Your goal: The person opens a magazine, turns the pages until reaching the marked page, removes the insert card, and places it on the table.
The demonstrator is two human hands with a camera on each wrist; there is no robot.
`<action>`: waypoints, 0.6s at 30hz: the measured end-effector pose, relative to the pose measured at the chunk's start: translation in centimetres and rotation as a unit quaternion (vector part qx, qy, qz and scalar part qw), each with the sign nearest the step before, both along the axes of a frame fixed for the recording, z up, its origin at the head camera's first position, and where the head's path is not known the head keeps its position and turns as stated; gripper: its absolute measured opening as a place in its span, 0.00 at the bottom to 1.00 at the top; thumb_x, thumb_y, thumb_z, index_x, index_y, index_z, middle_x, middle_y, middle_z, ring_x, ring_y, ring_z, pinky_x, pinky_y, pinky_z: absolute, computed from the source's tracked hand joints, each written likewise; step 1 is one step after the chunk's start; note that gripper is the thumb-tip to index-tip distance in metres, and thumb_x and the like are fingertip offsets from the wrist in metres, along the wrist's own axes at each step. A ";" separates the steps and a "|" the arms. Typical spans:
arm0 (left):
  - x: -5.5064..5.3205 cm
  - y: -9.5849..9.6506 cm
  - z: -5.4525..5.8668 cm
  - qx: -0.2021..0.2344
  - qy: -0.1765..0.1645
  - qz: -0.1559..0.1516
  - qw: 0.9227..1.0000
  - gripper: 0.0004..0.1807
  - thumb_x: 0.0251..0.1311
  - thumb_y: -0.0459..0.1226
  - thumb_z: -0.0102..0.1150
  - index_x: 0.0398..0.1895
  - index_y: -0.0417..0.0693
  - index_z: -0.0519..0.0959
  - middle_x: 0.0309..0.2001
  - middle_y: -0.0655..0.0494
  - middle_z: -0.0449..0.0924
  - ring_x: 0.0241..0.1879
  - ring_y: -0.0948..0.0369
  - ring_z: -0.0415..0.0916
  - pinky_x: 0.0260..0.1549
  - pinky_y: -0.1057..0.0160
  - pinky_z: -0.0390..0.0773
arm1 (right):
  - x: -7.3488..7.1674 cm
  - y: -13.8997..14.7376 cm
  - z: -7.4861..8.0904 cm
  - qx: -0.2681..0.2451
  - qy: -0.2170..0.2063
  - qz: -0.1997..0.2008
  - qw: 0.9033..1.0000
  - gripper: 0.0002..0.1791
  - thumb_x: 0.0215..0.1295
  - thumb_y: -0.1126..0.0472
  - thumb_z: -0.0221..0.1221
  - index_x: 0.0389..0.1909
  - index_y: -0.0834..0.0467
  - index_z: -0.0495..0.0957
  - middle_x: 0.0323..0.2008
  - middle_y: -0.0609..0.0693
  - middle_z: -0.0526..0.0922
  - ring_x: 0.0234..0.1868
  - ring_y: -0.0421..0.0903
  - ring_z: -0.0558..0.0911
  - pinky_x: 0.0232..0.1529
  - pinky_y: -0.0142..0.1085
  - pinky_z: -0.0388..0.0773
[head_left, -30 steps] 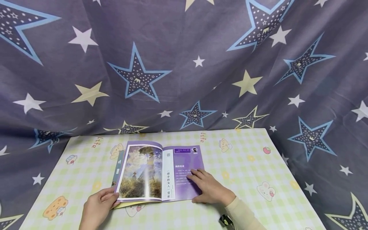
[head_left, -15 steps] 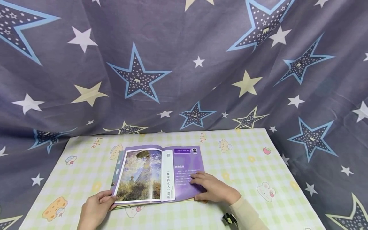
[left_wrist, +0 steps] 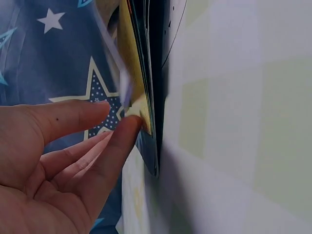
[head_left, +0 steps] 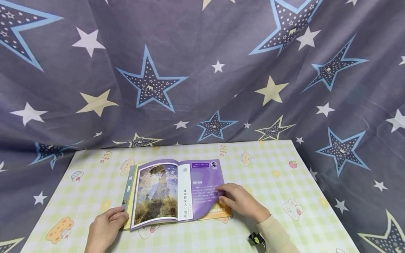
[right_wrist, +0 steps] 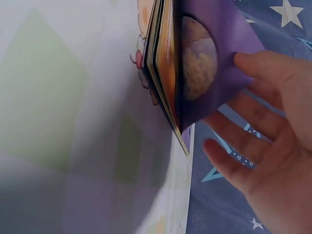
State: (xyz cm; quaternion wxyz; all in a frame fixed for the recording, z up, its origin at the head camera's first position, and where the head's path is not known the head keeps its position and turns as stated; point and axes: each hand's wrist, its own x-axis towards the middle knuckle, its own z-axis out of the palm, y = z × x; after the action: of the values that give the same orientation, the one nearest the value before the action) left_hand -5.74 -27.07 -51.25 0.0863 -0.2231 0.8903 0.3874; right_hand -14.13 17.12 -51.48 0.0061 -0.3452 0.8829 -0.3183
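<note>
An open magazine (head_left: 185, 189) lies on the table, a painting of a figure with a parasol on its left page (head_left: 156, 196) and purple print on its right page (head_left: 202, 182). My right hand (head_left: 242, 202) pinches the outer edge of that purple page, thumb on one face and fingers behind. The page's lower corner curls up, baring an orange page (head_left: 218, 211) below. At the lower left edge is my left hand (head_left: 105, 226). In the left wrist view its thumb and index finger (left_wrist: 122, 141) stand apart, the index fingertip against the page edges.
A pale green checked cloth with cartoon prints covers the table (head_left: 272, 175). Behind and beside it hangs a grey-purple curtain (head_left: 196, 88) with stars. A small black device (head_left: 257, 239) sits by the right wrist.
The right hand has shifted slightly right and raised the purple page's lower corner, uncovering orange beneath. On the left, the painting page has come away from the hand, showing a yellow edge.
</note>
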 end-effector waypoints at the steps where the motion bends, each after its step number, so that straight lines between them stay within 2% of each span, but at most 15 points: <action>1: 0.0 0.0 0.1 0.003 0.002 0.001 1.000 0.31 0.65 0.54 0.62 0.59 0.37 0.79 0.47 0.41 0.85 0.51 0.38 0.79 0.53 0.32 0.71 | 0.0 0.0 -0.1 -0.013 0.016 -0.010 1.000 0.17 0.68 0.60 0.65 0.55 0.61 0.80 0.49 0.50 0.84 0.51 0.47 0.81 0.57 0.43 0.78; 4: 0.1 0.2 0.3 0.008 0.012 0.006 1.000 0.32 0.65 0.54 0.63 0.59 0.37 0.79 0.40 0.50 0.88 0.46 0.45 0.83 0.53 0.34 0.71 | 0.0 -0.2 -0.4 -0.046 0.061 -0.043 0.996 0.19 0.64 0.58 0.69 0.53 0.60 0.80 0.46 0.51 0.81 0.47 0.49 0.80 0.51 0.40 0.80; 7: 0.2 0.5 0.6 0.004 0.026 0.009 1.000 0.31 0.65 0.53 0.63 0.59 0.38 0.80 0.38 0.54 0.88 0.46 0.46 0.83 0.54 0.34 0.70 | 0.0 -0.6 -0.6 -0.066 0.091 -0.071 0.991 0.20 0.61 0.57 0.71 0.50 0.60 0.79 0.40 0.51 0.78 0.40 0.48 0.79 0.42 0.35 0.81; 10: 0.2 1.0 0.8 0.006 0.037 0.009 0.999 0.30 0.65 0.53 0.63 0.60 0.39 0.79 0.40 0.53 0.88 0.46 0.47 0.84 0.53 0.36 0.73 | 0.0 -1.2 -0.6 -0.073 0.095 -0.090 0.989 0.20 0.60 0.57 0.72 0.49 0.59 0.78 0.34 0.48 0.79 0.32 0.44 0.79 0.34 0.33 0.80; 12: 0.1 1.3 1.1 0.016 0.043 0.007 0.999 0.31 0.65 0.53 0.63 0.61 0.38 0.78 0.41 0.50 0.88 0.46 0.48 0.84 0.52 0.38 0.75 | 0.0 -1.6 -0.6 -0.078 0.090 -0.095 0.988 0.21 0.60 0.58 0.73 0.50 0.59 0.77 0.32 0.47 0.80 0.31 0.43 0.80 0.33 0.33 0.82; 18: -0.3 2.7 1.6 0.046 0.049 0.001 0.998 0.30 0.67 0.52 0.62 0.63 0.40 0.78 0.45 0.48 0.87 0.46 0.50 0.85 0.53 0.40 0.76 | 0.2 -2.7 -0.4 -0.105 0.091 -0.087 0.986 0.26 0.59 0.62 0.73 0.57 0.61 0.75 0.35 0.50 0.81 0.32 0.45 0.84 0.34 0.35 0.85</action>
State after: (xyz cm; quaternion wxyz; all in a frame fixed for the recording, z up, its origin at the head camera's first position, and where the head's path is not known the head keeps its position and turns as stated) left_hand -6.07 -24.40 -49.68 0.0520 -0.2005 0.8743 0.4389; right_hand -13.93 14.41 -51.91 -0.1389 -0.2930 0.8682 -0.3756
